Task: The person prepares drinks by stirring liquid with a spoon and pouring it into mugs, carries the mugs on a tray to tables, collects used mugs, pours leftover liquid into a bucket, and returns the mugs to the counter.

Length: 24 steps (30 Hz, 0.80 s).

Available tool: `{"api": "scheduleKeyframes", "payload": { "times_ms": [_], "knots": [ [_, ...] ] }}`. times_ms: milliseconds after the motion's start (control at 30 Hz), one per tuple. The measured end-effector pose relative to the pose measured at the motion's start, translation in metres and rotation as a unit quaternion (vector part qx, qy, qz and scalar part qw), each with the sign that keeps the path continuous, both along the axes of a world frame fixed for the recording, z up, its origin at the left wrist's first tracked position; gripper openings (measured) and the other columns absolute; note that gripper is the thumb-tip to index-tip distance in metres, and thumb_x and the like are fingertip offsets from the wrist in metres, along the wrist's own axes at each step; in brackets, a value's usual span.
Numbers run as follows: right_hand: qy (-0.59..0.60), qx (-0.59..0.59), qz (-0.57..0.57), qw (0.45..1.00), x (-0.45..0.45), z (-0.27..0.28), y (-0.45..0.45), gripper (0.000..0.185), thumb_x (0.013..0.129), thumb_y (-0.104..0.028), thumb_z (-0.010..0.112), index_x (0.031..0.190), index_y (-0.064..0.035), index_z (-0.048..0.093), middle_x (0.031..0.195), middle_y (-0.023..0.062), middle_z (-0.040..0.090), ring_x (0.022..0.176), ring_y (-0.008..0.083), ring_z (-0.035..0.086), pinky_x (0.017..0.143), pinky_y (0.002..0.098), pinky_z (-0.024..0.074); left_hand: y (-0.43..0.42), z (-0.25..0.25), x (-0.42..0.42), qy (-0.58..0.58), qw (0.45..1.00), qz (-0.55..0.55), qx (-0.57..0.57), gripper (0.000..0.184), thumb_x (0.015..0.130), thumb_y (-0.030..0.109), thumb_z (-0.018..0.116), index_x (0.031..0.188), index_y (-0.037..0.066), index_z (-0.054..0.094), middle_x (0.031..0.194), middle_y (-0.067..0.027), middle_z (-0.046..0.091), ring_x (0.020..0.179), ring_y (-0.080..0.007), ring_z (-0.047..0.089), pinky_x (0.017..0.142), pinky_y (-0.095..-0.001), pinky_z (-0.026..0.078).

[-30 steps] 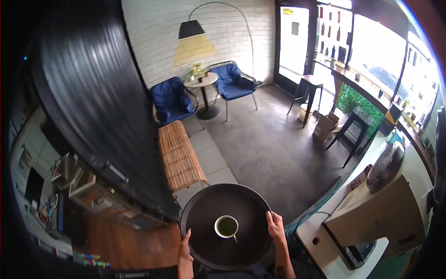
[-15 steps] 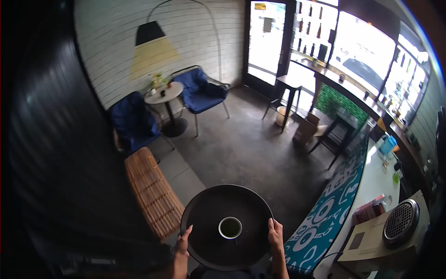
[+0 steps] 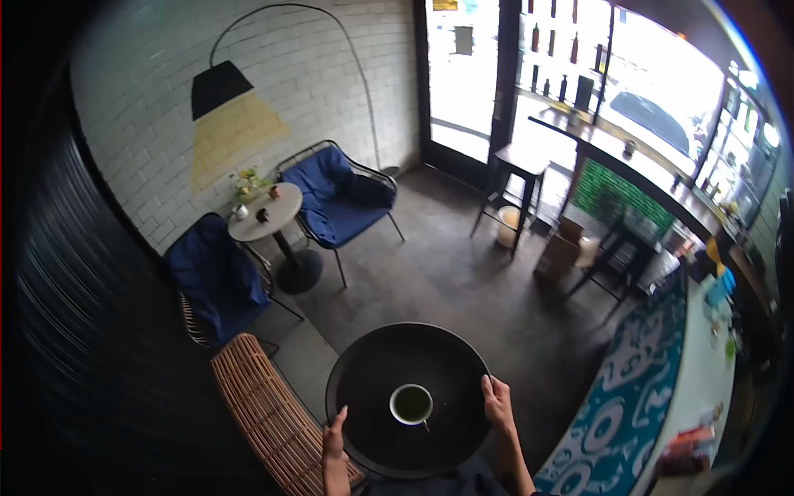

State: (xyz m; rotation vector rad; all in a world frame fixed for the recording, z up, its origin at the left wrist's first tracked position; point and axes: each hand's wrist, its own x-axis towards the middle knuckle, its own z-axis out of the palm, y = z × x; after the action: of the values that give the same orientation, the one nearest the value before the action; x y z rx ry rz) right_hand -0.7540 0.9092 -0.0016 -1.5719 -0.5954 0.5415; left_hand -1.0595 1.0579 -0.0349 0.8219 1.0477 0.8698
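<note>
1. Floor (image 3: 413, 264) is being bordered by the wicker bench (image 3: 269, 413) at left, the patterned counter (image 3: 624, 397) at right, and the round table (image 3: 289, 202) and blue chairs (image 3: 343, 202) farther ahead; open room is being left between, beyond the tray (image 3: 372, 364).
2. Versus earlier: table and chairs are being seen larger; the counter machine is being cut from view.
3. Tray is being held at opposite rims, left fingers (image 3: 340, 417) and right fingers (image 3: 490, 387) closed on it.
4. Cup (image 3: 411, 404) of green liquid is being carried near tray centre, between both hands, untouched by fingers.
</note>
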Motion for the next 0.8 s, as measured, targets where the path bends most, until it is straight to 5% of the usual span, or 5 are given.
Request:
{"api": "scheduleKeyframes", "payload": {
  "times_ms": [233,367,500,600,800],
  "knots": [
    [0.014,-0.021,0.074,0.997,0.055,0.002,0.163,0.038,0.102,-0.024,0.049,0.069,-0.0093,0.038,0.067,-0.0101,0.029,0.064,0.0028,0.026,0.053,0.0249,0.0225,0.116,-0.010,0.037,-0.007,0.994,0.093,-0.051,0.056,0.084,0.031,0.070,0.126,-0.003,0.056,0.126,-0.0134,0.058,0.114,-0.0239,0.055,0.100,-0.0373,0.041],
    [0.012,-0.039,0.100,0.994,0.073,-0.004,0.265,0.039,0.103,-0.025,0.049,0.069,-0.0091,0.035,0.068,-0.0098,0.028,0.065,0.0028,0.025,0.054,0.0248,0.0229,0.202,-0.026,0.050,0.036,0.982,0.148,-0.108,0.069,0.076,0.046,0.074,0.124,-0.002,0.058,0.131,-0.0175,0.054,0.122,-0.0271,0.051,0.106,-0.0396,0.037],
    [0.013,-0.035,0.098,0.995,0.085,-0.018,0.366,0.035,0.103,-0.024,0.048,0.075,-0.0027,0.049,0.068,-0.0094,0.036,0.065,0.0023,0.030,0.055,0.0241,0.0276,0.314,-0.055,0.051,0.053,0.990,0.081,-0.101,0.089,0.077,0.054,0.071,0.141,-0.001,0.040,0.143,-0.0209,0.041,0.135,-0.0304,0.036,0.111,-0.0464,0.028],
    [0.020,-0.036,0.100,0.994,0.096,-0.017,0.447,0.035,0.103,-0.025,0.047,0.084,0.0022,0.057,0.070,-0.0085,0.043,0.067,0.0020,0.035,0.057,0.0230,0.0318,0.396,0.029,0.076,0.084,0.996,0.018,-0.039,0.093,0.082,0.060,0.064,0.145,-0.002,0.033,0.146,-0.0209,0.038,0.138,-0.0329,0.033,0.112,-0.0475,0.027],
    [0.030,0.001,0.112,0.993,0.110,-0.003,0.585,0.035,0.103,-0.026,0.046,0.090,0.0044,0.059,0.073,-0.0078,0.048,0.070,0.0020,0.039,0.060,0.0228,0.0362,0.522,0.047,0.089,0.076,0.996,0.017,-0.047,0.094,0.086,0.065,0.057,0.145,-0.003,0.032,0.150,-0.0195,0.035,0.141,-0.0290,0.027,0.114,-0.0447,0.024]
  ]
}}
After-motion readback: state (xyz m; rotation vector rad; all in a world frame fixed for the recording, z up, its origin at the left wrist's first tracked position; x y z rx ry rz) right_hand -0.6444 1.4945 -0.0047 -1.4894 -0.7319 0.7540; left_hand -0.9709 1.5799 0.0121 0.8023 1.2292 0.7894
